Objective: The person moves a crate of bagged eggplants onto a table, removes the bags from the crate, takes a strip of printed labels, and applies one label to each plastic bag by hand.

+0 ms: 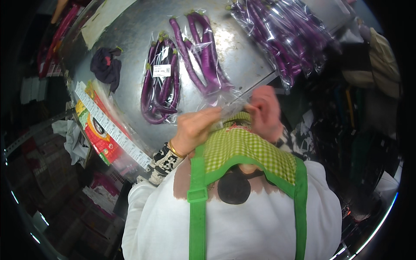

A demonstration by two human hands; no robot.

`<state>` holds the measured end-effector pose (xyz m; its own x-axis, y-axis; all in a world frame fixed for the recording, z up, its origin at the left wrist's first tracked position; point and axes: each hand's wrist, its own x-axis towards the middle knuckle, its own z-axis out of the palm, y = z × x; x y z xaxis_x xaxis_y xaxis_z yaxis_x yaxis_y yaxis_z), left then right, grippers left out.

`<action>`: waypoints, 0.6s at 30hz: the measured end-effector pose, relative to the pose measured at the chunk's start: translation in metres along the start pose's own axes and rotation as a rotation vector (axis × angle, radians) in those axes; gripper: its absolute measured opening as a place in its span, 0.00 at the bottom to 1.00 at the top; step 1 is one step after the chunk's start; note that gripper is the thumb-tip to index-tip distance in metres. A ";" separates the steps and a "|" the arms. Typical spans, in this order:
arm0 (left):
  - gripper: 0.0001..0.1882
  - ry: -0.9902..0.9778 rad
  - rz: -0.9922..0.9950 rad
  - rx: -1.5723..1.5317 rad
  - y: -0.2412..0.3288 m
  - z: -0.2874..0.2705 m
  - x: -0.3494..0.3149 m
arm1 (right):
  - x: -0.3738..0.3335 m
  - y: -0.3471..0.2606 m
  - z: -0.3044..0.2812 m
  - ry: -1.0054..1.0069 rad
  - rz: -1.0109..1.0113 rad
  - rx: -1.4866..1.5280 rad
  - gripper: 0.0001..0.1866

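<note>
Several long purple eggplants (211, 60) lie inside a clear plastic bag (214, 96) on the metal table, stems pointing away from me. The bag's gathered near end is at my hands, close to the table's front edge. My left hand (195, 129) is closed on it, with the fingertips pressed together. My right hand (265, 113), pinkish and blurred by motion, has its fingertips at the right end of the twisted plastic. Left of this bag lies another bag of eggplants (160, 89) with a white label (162, 70) on it.
More bagged eggplants (281, 37) are piled at the far right of the metal table (128, 52). A dark crumpled cloth (106, 67) lies at the left. Nearer are colourful printed packaging (97, 130) and a strip of white labels (113, 125). A yellowish sheet (102, 21) rests at the far left.
</note>
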<state>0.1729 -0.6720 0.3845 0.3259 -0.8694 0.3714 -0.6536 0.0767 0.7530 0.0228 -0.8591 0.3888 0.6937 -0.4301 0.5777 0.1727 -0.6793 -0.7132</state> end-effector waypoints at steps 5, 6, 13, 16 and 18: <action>0.08 0.201 -0.018 -0.132 0.003 -0.012 0.011 | -0.012 0.029 -0.006 0.140 0.106 -0.089 0.09; 0.07 0.205 0.031 -0.146 0.006 -0.018 0.013 | -0.010 0.026 -0.007 0.185 0.084 -0.037 0.09; 0.09 0.279 0.048 -0.215 0.022 -0.027 0.022 | 0.007 0.005 -0.005 0.372 0.295 0.068 0.09; 0.07 0.252 0.108 -0.397 0.031 -0.029 0.027 | 0.044 -0.028 -0.010 0.399 -0.116 0.391 0.11; 0.11 0.313 0.110 -0.335 0.029 -0.034 0.036 | 0.063 -0.025 -0.009 0.385 -0.084 0.256 0.13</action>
<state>0.1890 -0.6844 0.4383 0.4906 -0.6624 0.5662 -0.4564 0.3582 0.8145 0.0557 -0.8747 0.4469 0.3682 -0.6022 0.7084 0.4175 -0.5737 -0.7046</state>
